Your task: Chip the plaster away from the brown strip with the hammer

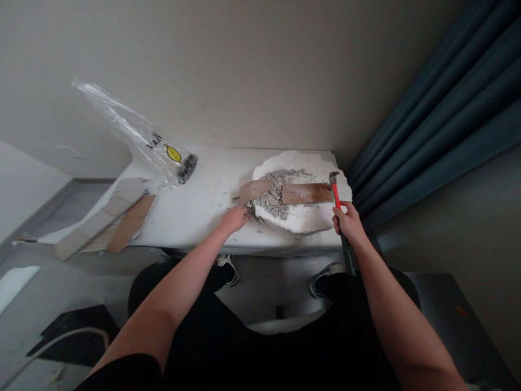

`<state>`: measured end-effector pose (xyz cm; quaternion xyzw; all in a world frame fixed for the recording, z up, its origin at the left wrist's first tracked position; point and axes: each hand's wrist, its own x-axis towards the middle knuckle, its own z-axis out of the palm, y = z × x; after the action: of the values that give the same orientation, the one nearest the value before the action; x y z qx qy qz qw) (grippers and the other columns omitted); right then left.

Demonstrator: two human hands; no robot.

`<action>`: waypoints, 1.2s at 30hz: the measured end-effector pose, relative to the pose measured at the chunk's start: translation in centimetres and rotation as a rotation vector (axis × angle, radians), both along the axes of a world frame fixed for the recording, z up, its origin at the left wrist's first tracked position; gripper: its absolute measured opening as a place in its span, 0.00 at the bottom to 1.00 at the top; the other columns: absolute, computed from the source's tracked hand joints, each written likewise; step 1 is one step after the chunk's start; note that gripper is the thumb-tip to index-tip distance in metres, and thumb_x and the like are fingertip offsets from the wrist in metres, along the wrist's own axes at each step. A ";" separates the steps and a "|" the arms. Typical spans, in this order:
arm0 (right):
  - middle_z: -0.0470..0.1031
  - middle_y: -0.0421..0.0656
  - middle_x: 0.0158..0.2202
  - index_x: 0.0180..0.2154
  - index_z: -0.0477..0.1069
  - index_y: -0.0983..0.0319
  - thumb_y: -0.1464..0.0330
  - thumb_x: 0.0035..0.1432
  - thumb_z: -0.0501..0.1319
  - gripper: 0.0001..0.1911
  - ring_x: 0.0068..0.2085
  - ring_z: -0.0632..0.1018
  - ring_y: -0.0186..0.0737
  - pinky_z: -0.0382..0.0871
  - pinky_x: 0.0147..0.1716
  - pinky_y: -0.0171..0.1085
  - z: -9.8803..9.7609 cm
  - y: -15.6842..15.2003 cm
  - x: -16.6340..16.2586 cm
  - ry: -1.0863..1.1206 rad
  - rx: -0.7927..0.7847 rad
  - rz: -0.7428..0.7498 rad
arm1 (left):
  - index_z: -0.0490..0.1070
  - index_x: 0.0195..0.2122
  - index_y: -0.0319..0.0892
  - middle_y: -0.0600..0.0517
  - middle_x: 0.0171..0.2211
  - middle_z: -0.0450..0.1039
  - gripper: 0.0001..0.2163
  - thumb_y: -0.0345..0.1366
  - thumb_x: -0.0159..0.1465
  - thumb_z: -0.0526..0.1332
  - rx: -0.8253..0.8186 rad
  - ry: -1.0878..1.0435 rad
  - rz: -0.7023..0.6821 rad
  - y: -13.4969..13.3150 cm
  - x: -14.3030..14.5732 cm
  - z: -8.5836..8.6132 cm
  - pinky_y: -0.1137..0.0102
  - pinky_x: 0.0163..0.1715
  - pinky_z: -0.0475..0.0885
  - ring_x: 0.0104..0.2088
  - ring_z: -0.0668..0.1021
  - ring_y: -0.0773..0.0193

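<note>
My right hand [349,220] is wrapped round the red and dark handle of a claw hammer [335,187], its head up over the right end of a brown wood-look plank piece [307,193]. This piece lies on a rough-edged white slab [321,218]. A second brown piece [254,191] lies to its left, and grey broken fragments [277,210] are heaped between and around the two. My left hand [236,218] is at the slab's left edge, fingers curled in against fragments; what they grip is hidden.
The slab rests on a white-covered low table [203,217]. A clear plastic bag [163,149] with dark grey bits stands at the back left. Long plank pieces [132,222] overhang the left end. A blue curtain [431,114] hangs on the right. A black object [77,334] lies on the floor.
</note>
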<state>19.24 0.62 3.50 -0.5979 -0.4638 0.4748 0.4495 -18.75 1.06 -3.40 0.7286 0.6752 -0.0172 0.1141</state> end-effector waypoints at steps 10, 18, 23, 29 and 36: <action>0.63 0.26 0.13 0.43 0.59 0.56 0.55 0.48 0.63 0.23 0.10 0.61 0.31 0.51 0.10 0.30 -0.4 -0.1 0.3 0.007 0.013 -0.006 | 0.77 0.48 0.37 0.35 0.52 0.75 0.16 0.35 0.69 0.51 0.058 0.039 0.095 -0.6 1.2 -2.2 0.62 0.45 0.74 0.47 0.80 0.49; 0.63 0.27 0.14 0.43 0.59 0.57 0.56 0.50 0.63 0.22 0.10 0.62 0.31 0.52 0.10 0.30 -0.6 0.1 0.4 0.011 -0.004 0.004 | 0.75 0.30 0.44 0.45 0.34 0.80 0.03 0.30 0.55 0.65 -0.085 -0.035 0.295 1.4 -2.7 1.7 0.63 0.40 0.73 0.41 0.81 0.49; 0.63 0.27 0.14 0.44 0.59 0.57 0.56 0.49 0.64 0.23 0.10 0.62 0.31 0.52 0.10 0.29 -1.0 0.2 0.3 0.037 0.003 -0.002 | 0.72 0.22 0.41 0.51 0.21 0.71 0.06 0.26 0.52 0.67 0.215 -0.327 0.407 2.7 -4.5 5.3 0.59 0.42 0.73 0.32 0.76 0.56; 0.64 0.27 0.15 0.44 0.59 0.57 0.56 0.51 0.63 0.22 0.10 0.62 0.31 0.52 0.09 0.29 -1.0 0.1 0.5 0.047 0.006 0.025 | 0.80 0.37 0.40 0.49 0.36 0.82 0.07 0.37 0.61 0.65 0.295 -0.664 0.115 4.3 1.7 6.8 0.66 0.40 0.75 0.35 0.80 0.60; 0.64 0.26 0.14 0.45 0.59 0.57 0.56 0.52 0.62 0.22 0.10 0.61 0.31 0.52 0.09 0.29 -0.9 0.1 0.6 0.041 0.004 0.034 | 0.74 0.33 0.43 0.52 0.30 0.78 0.06 0.37 0.64 0.62 0.221 -0.900 -0.055 5.5 9.0 5.9 0.68 0.35 0.75 0.32 0.80 0.61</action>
<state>19.84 0.72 2.65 -0.5791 -0.4655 0.4936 0.4520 -9.74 6.58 2.54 0.6891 0.5367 0.3697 0.3169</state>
